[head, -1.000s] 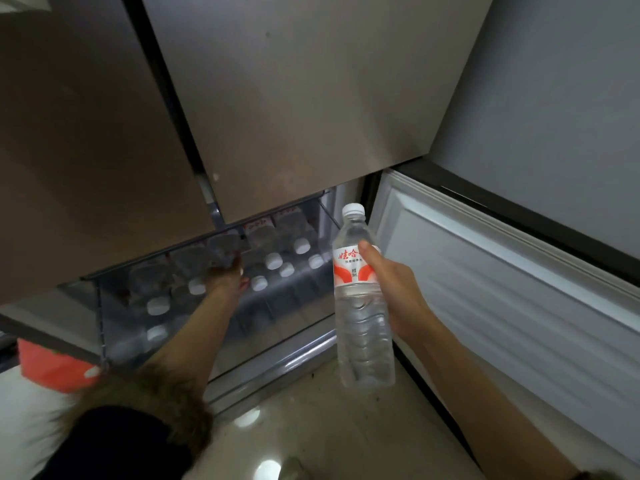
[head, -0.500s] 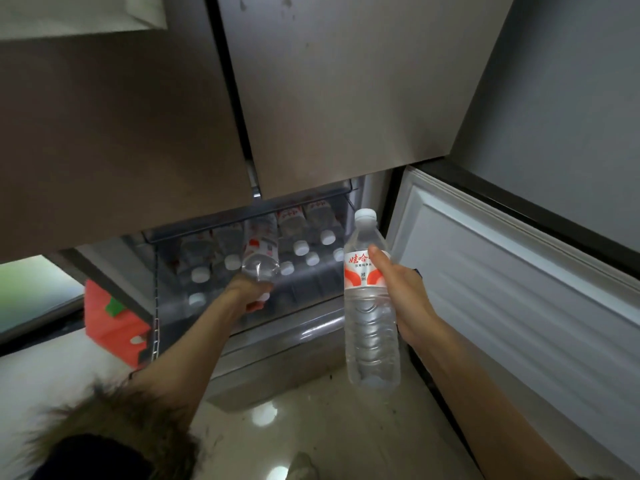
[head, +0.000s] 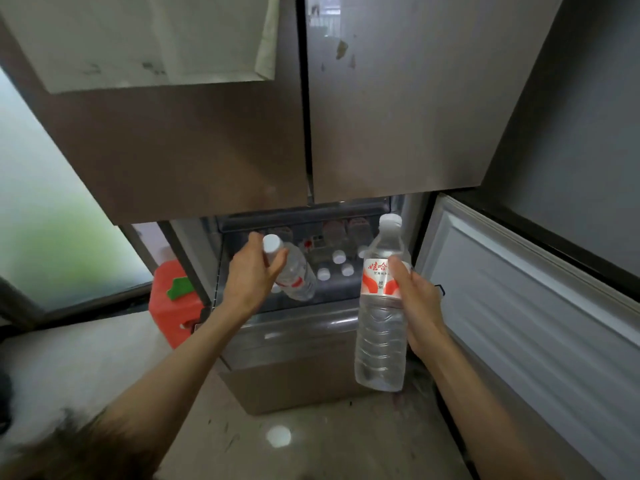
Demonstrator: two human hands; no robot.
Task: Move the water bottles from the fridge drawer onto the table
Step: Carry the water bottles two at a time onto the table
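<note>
While the right hand (head: 417, 306) grips an upright clear plastic water bottle (head: 381, 327), the left hand (head: 251, 277) clasps a second, tilted bottle (head: 294, 271) above the open fridge drawer (head: 294, 327) of remaining bottles (head: 337, 263).

We look down at a pale, glossy floor (head: 311, 445) with one bright spot of light reflected on it. On our left is a frosted window (head: 45, 220) that glows white and green. Beside it on the floor stands a red container (head: 173, 306). A grey wall (head: 588, 133) rises on our right.
</note>
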